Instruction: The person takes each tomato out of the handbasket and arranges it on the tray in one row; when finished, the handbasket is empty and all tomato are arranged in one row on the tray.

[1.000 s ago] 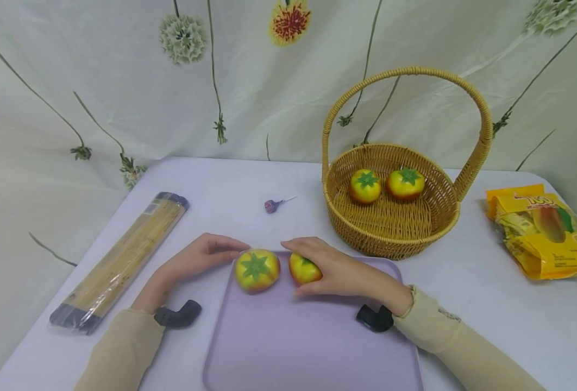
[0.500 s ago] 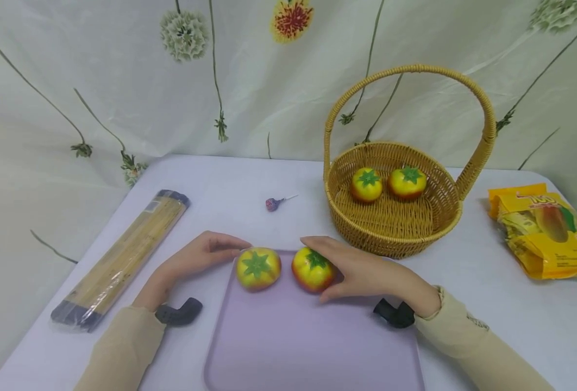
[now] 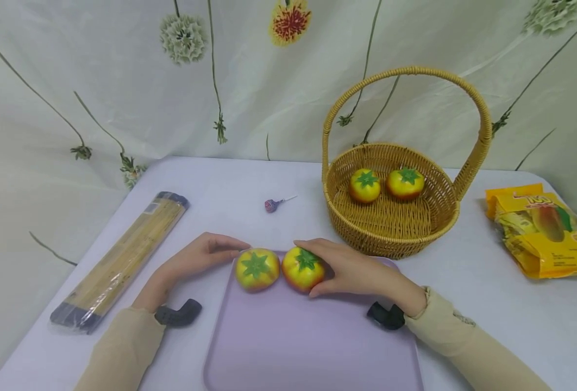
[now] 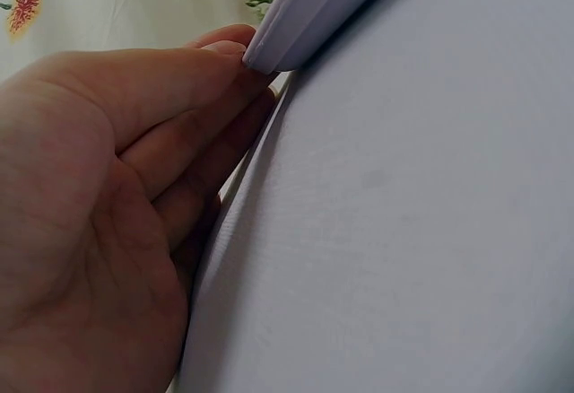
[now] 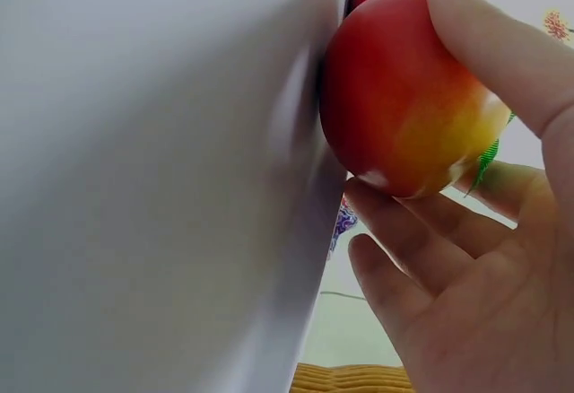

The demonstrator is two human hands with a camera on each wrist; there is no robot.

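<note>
A yellow-red toy tomato (image 3: 299,271) with a green star-shaped top sits on the purple tray (image 3: 313,342), near its far edge. My right hand (image 3: 349,269) holds it from the right, thumb on the near side and fingers on the far side, as the right wrist view also shows. Just left of it, almost against it, lies a second toy tomato (image 3: 256,270) in the tray's far left corner. At that corner, my left hand (image 3: 205,255) pinches the tray's rim (image 4: 278,52) between thumb and fingers.
Behind the tray at the right stands a wicker basket (image 3: 381,233) with a tall handle and two toy tomatoes inside. A lollipop (image 3: 271,206) lies behind the tray. Wrapped bamboo sticks (image 3: 122,260) lie at the left, a yellow mango snack bag (image 3: 545,231) at the right.
My right hand first drew back to the right with its tomato, then came left again, bringing it closer to the other tomato. The left hand stayed at the tray corner.
</note>
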